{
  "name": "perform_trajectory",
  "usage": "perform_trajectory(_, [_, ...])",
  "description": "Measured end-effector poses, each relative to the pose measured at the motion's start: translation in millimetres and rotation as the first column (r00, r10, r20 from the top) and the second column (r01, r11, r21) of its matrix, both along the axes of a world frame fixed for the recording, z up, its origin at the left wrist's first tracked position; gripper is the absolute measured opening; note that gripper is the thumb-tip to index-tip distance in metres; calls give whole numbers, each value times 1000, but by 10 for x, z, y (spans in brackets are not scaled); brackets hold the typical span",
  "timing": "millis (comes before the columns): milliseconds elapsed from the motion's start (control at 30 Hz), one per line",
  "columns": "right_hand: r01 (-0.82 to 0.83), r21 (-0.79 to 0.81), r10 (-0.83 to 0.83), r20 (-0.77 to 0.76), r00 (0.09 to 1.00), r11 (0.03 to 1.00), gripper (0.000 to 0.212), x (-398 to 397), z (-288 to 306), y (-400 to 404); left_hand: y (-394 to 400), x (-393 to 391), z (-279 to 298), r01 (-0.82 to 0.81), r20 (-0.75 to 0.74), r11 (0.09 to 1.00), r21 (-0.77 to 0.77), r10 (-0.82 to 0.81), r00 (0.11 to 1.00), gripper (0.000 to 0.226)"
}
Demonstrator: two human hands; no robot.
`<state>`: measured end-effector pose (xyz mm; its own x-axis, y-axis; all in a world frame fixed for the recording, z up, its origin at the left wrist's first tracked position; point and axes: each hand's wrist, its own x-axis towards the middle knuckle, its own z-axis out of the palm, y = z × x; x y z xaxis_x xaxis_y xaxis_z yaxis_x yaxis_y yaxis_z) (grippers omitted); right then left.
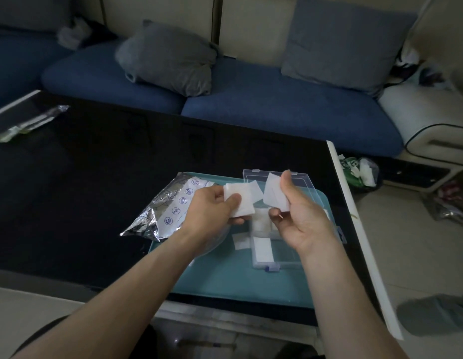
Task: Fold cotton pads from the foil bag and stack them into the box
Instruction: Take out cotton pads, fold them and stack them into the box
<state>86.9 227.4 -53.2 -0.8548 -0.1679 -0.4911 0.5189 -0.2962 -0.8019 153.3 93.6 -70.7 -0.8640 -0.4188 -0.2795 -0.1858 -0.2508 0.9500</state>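
- The left hand (212, 208) is raised above the tray (225, 281), fingers and thumb curled onto a small stack of pads (242, 200); the thumb presses on the stack's near-left part and the pads stick out to the right of the hand.
- The right hand (300, 216) is raised over the box (274, 265), thumb upright, pinching a single pad (274, 191) between thumb and fingers; the pad stands tilted, up and to the left of the palm.
- The two held items are near each other but apart, the stack on the left and a little lower, the single pad on the right.
- The box is clear plastic, lying open on the tray just below and between the hands, its lid (251, 174) leaning back beyond them.
- Inside the box white folded pads (262, 248) lie in a row that runs away from the person; how many I cannot tell.
- One loose pad (240, 240) lies on the tray just left of the box.
- The foil bag (163, 211) lies at the tray's left edge, partly on the dark tabletop (95, 177), left of the left hand and partly hidden by its wrist.
- Beyond the tabletop stands a blue sofa (277, 104) with grey cushions.
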Motion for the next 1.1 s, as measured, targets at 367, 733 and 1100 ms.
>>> perform_trajectory(367, [100,393,61,-376,925,914,35,60,-180,-145,48,-24,29,18,-112,992,129,-4,994,13])
perform_trajectory(733, [297,521,101,-605,789,800,31,11,-283,-194,21,-21,7,110,-158,985,131,-89,983,24])
perform_trajectory(1100, [194,456,59,-483,873,869,34,11,-251,-223,23,-53,-58,32,-121,992,122,-17,993,16])
